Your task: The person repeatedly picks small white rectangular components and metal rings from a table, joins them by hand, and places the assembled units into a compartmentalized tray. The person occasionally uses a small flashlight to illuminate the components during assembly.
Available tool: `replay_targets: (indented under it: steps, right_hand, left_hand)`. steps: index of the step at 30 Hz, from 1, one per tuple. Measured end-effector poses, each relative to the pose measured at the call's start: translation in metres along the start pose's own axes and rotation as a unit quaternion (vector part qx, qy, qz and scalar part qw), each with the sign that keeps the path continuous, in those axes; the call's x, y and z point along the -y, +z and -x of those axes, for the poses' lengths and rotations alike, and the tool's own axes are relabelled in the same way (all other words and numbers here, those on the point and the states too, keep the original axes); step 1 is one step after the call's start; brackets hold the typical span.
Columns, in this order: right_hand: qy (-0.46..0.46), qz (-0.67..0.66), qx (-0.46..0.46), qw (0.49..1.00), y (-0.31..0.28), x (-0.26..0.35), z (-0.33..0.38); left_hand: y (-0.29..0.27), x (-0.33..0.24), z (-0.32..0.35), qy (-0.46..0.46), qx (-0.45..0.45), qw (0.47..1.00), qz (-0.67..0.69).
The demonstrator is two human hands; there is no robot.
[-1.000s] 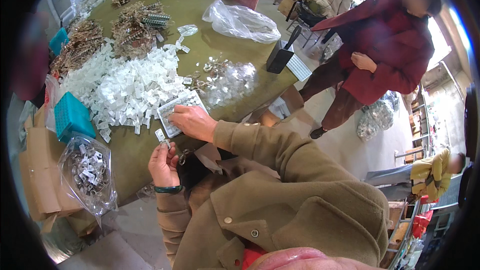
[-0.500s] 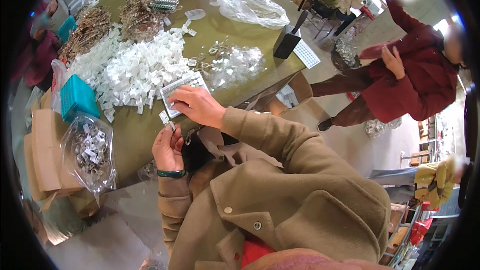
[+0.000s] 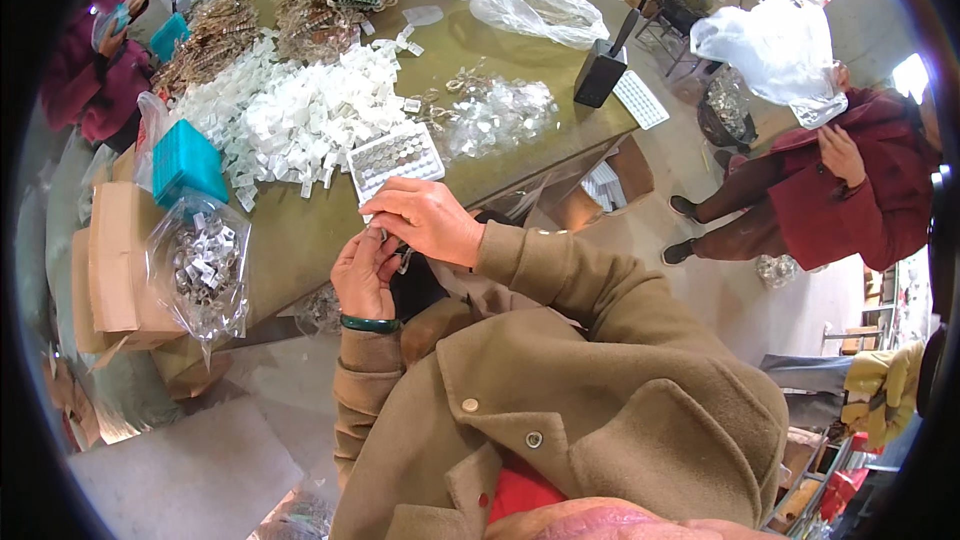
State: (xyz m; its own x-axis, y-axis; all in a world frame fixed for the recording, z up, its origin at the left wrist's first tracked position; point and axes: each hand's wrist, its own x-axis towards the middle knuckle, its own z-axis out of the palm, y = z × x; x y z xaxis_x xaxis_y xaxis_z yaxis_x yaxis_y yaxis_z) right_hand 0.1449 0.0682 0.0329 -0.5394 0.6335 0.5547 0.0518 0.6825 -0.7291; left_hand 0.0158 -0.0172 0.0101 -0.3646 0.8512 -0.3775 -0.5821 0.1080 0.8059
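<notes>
My left hand (image 3: 364, 278), a dark green bangle (image 3: 369, 324) at its wrist, is closed in a pinch in front of my body. At its fingertips is a small white plastic piece, mostly covered now by my right fingers. My right hand (image 3: 436, 224) reaches in from the right and its pinched fingertips meet the left ones; what they hold is too small to make out. Just beyond the hands lies a white tray (image 3: 437, 166) with rows of small round parts. A large heap of white plastic pieces (image 3: 320, 105) spreads behind the tray.
On the table, clear bits (image 3: 505, 115) lie right of the heap, near a black box (image 3: 600, 75) and a plastic bag (image 3: 535, 5). Bundled strands (image 3: 325, 15) lie behind. At left are a teal basket (image 3: 187, 162), cardboard box (image 3: 115, 255) and filled bag (image 3: 205, 265). Co-workers stand nearby.
My right hand has moved from over the tray to my left fingertips, covering the white piece. The view has shifted slightly. At right, a white plastic bag now shows beside a co-worker in dark red.
</notes>
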Motion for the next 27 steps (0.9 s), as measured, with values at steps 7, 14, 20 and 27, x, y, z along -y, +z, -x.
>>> replay_targets:
  steps: [7, 14, 20, 27]
  right_hand:
    - [-0.065, 0.018, -0.033, 0.997, 0.008, -0.006, 0.002]
    - [-0.143, 0.011, -0.008, 0.99, 0.004, -0.017, 0.001]
    - [-0.062, -0.042, 0.008, 0.997, -0.004, -0.018, 0.002]
    - [0.229, -0.271, 0.017, 0.935, -0.011, -0.015, 0.004]
  left_hand:
    - [-0.005, 0.002, 0.006, 0.018, 0.052, 0.996, 0.075]
    - [-0.001, 0.012, 0.005, 0.075, 0.011, 0.997, 0.03]
    - [-0.001, 0.025, 0.007, 0.175, 0.067, 0.982, -0.021]
    - [-0.001, 0.016, 0.004, 0.111, 0.074, 0.99, -0.041]
